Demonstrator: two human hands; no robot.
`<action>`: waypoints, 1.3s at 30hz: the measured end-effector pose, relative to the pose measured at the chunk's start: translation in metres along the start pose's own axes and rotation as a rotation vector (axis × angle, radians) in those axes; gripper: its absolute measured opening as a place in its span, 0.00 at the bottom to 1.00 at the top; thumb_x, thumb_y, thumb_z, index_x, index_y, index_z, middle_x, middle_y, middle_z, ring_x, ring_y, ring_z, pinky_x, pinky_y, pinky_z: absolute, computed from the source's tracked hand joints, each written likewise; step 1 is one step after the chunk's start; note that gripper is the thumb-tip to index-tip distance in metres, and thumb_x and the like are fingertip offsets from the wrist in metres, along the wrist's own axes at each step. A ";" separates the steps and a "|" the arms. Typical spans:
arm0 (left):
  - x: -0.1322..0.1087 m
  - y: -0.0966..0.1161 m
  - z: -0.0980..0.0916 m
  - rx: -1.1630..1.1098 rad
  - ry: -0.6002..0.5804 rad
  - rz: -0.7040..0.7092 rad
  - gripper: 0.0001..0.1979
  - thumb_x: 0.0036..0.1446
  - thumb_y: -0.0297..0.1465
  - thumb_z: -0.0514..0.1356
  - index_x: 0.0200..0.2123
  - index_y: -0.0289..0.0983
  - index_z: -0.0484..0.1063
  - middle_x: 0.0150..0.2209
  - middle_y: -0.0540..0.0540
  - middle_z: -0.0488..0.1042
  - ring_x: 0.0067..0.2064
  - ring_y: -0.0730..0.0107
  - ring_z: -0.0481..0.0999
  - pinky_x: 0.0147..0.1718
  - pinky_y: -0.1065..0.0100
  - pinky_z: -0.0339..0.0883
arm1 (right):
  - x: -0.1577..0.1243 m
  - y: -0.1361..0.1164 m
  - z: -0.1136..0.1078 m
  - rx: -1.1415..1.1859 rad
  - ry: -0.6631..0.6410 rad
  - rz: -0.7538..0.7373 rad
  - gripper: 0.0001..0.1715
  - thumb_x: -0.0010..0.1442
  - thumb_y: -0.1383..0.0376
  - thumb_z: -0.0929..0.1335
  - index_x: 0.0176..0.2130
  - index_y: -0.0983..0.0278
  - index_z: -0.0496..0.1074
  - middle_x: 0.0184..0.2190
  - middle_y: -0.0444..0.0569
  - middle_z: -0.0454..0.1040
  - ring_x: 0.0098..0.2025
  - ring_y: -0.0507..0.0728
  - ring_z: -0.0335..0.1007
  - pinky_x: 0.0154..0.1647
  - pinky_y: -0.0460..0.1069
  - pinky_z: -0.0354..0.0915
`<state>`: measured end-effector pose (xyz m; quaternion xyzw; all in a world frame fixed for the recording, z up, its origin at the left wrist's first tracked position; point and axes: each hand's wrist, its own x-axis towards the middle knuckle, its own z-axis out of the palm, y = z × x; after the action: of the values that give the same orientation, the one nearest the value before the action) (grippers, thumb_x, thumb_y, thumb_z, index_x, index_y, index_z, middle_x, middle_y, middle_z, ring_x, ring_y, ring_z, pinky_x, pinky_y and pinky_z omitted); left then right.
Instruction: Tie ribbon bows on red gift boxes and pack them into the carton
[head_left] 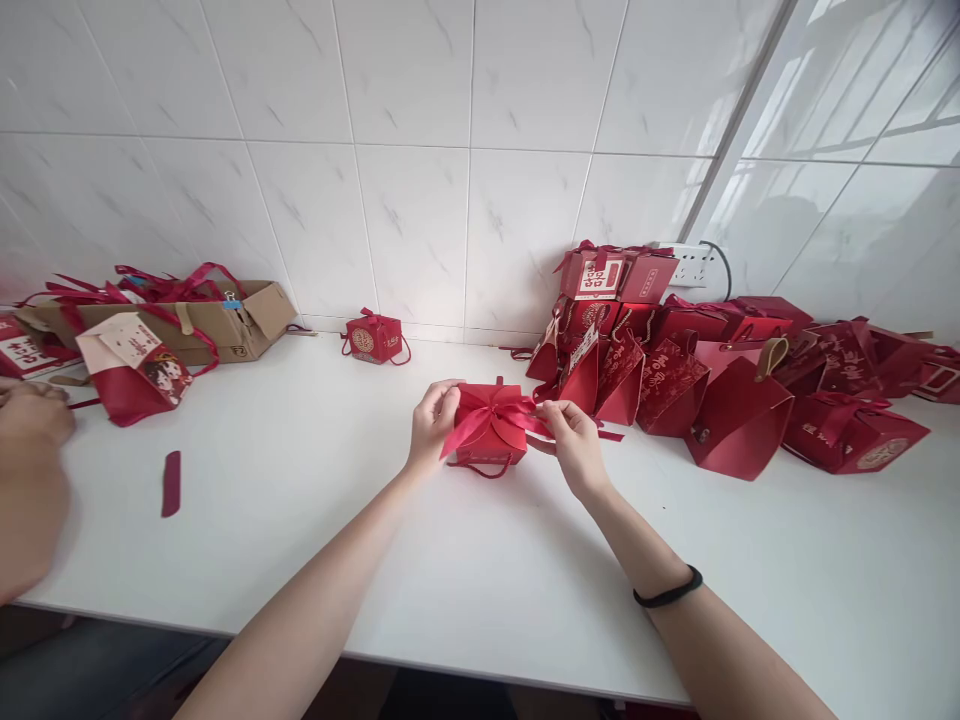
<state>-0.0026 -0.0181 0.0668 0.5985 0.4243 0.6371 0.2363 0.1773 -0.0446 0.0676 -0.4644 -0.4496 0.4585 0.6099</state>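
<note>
- The red box point(504, 436) stood on the counter point(465, 580) between the two hands, in front of the person, probably so that both hands could reach its top equally.
- The left hand point(433, 420) was grasping the box along its left side, with the thumb near the upper edge. This seemed to be for steadiness, because the box looked light.
- The right hand point(566, 430) was pinching the ribbon point(474, 424) between thumb and fingers, at the right side of the box. A pinch suits such a thin, soft thing better than a full grasp.
- One ribbon tail lay across the lid near the left fingers; the view was too small there, so I could not tell if they also touched it.
- The cord handle point(486, 474) hung down at the near side, below the hands, where it did not cover the lid.
- To the right of the right hand, many red boxes point(675, 385) were crowded together, perhaps to leave the working place free.
- Beyond the left hand, one small box point(367, 340) stood alone near the wall.
- Farther left were a cardboard carton point(262, 325) with ribbons and a co-worker's hand point(34, 410).
</note>
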 end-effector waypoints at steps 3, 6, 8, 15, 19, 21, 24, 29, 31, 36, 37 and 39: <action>-0.001 -0.001 0.000 -0.032 -0.041 -0.009 0.12 0.56 0.37 0.53 0.25 0.37 0.66 0.40 0.44 0.73 0.37 0.68 0.72 0.34 0.68 0.66 | 0.001 0.000 -0.002 0.031 -0.011 0.004 0.23 0.48 0.45 0.69 0.28 0.62 0.66 0.37 0.46 0.73 0.42 0.57 0.72 0.34 0.51 0.73; -0.003 -0.003 0.002 -0.028 -0.056 0.001 0.13 0.56 0.37 0.53 0.23 0.37 0.62 0.42 0.44 0.71 0.39 0.68 0.71 0.37 0.68 0.64 | 0.001 -0.001 -0.004 0.080 -0.090 0.012 0.25 0.50 0.43 0.67 0.27 0.62 0.66 0.34 0.47 0.72 0.43 0.58 0.72 0.36 0.51 0.72; -0.005 -0.004 0.003 -0.046 -0.062 -0.034 0.11 0.56 0.38 0.53 0.26 0.37 0.63 0.42 0.44 0.70 0.38 0.69 0.70 0.37 0.68 0.63 | 0.000 -0.002 -0.003 0.037 -0.128 -0.008 0.27 0.50 0.42 0.66 0.25 0.63 0.65 0.32 0.47 0.71 0.43 0.58 0.71 0.37 0.50 0.72; -0.011 -0.002 0.005 -0.124 -0.097 -0.262 0.24 0.48 0.41 0.61 0.47 0.40 0.61 0.48 0.43 0.63 0.45 0.65 0.69 0.43 0.64 0.65 | -0.004 -0.001 0.003 -0.120 -0.124 -0.021 0.27 0.48 0.42 0.67 0.25 0.64 0.68 0.29 0.46 0.69 0.37 0.54 0.68 0.37 0.48 0.70; -0.011 0.009 0.005 -0.150 -0.218 -0.329 0.27 0.45 0.39 0.64 0.48 0.39 0.63 0.51 0.41 0.63 0.47 0.61 0.71 0.44 0.62 0.67 | -0.005 -0.001 0.004 -0.107 -0.140 0.022 0.26 0.52 0.43 0.65 0.29 0.63 0.69 0.35 0.49 0.74 0.40 0.55 0.71 0.38 0.48 0.70; -0.011 0.012 0.004 -0.178 -0.296 -0.325 0.26 0.45 0.38 0.65 0.47 0.39 0.63 0.47 0.42 0.67 0.44 0.61 0.72 0.42 0.61 0.68 | -0.004 -0.001 0.003 -0.122 -0.118 0.056 0.26 0.53 0.43 0.64 0.30 0.63 0.69 0.36 0.50 0.75 0.41 0.57 0.72 0.35 0.48 0.71; -0.012 0.013 0.003 -0.204 -0.344 -0.254 0.27 0.45 0.36 0.64 0.48 0.40 0.59 0.47 0.43 0.68 0.45 0.62 0.73 0.43 0.62 0.69 | -0.002 0.000 0.002 -0.148 -0.091 0.085 0.26 0.54 0.43 0.63 0.32 0.63 0.69 0.36 0.51 0.75 0.40 0.58 0.73 0.31 0.48 0.71; -0.013 0.011 0.002 -0.134 -0.374 -0.026 0.34 0.45 0.33 0.64 0.55 0.40 0.53 0.52 0.40 0.65 0.53 0.60 0.68 0.50 0.60 0.65 | 0.000 -0.001 -0.001 -0.177 -0.043 -0.063 0.20 0.53 0.48 0.65 0.29 0.62 0.66 0.32 0.47 0.73 0.36 0.56 0.71 0.29 0.47 0.70; -0.012 0.010 0.001 -0.108 -0.374 -0.004 0.35 0.46 0.33 0.64 0.56 0.40 0.52 0.52 0.40 0.65 0.53 0.60 0.67 0.51 0.59 0.64 | 0.000 -0.003 -0.002 -0.179 -0.044 -0.112 0.19 0.54 0.49 0.65 0.27 0.62 0.65 0.28 0.44 0.70 0.34 0.53 0.70 0.29 0.47 0.71; -0.007 0.007 -0.002 -0.077 -0.300 -0.070 0.33 0.46 0.32 0.63 0.55 0.39 0.54 0.51 0.41 0.66 0.49 0.62 0.70 0.49 0.60 0.65 | -0.004 -0.015 -0.007 -0.320 -0.184 -0.115 0.21 0.54 0.49 0.66 0.23 0.63 0.61 0.17 0.40 0.61 0.20 0.49 0.61 0.16 0.44 0.65; -0.007 0.006 -0.002 -0.075 -0.283 -0.078 0.33 0.46 0.32 0.63 0.55 0.39 0.55 0.50 0.41 0.66 0.49 0.63 0.71 0.49 0.61 0.65 | -0.004 -0.018 -0.009 -0.355 -0.236 -0.112 0.22 0.54 0.50 0.66 0.22 0.63 0.60 0.15 0.39 0.60 0.17 0.48 0.58 0.13 0.43 0.62; -0.006 0.006 -0.002 -0.075 -0.268 -0.086 0.33 0.46 0.31 0.63 0.55 0.39 0.55 0.50 0.41 0.67 0.48 0.63 0.71 0.50 0.61 0.65 | -0.004 -0.023 -0.014 -0.401 -0.345 -0.092 0.22 0.54 0.50 0.67 0.22 0.63 0.60 0.14 0.38 0.60 0.15 0.47 0.55 0.12 0.42 0.58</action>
<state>-0.0021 -0.0268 0.0681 0.6503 0.3899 0.5562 0.3401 0.1938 -0.0543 0.0875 -0.4701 -0.6491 0.4045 0.4405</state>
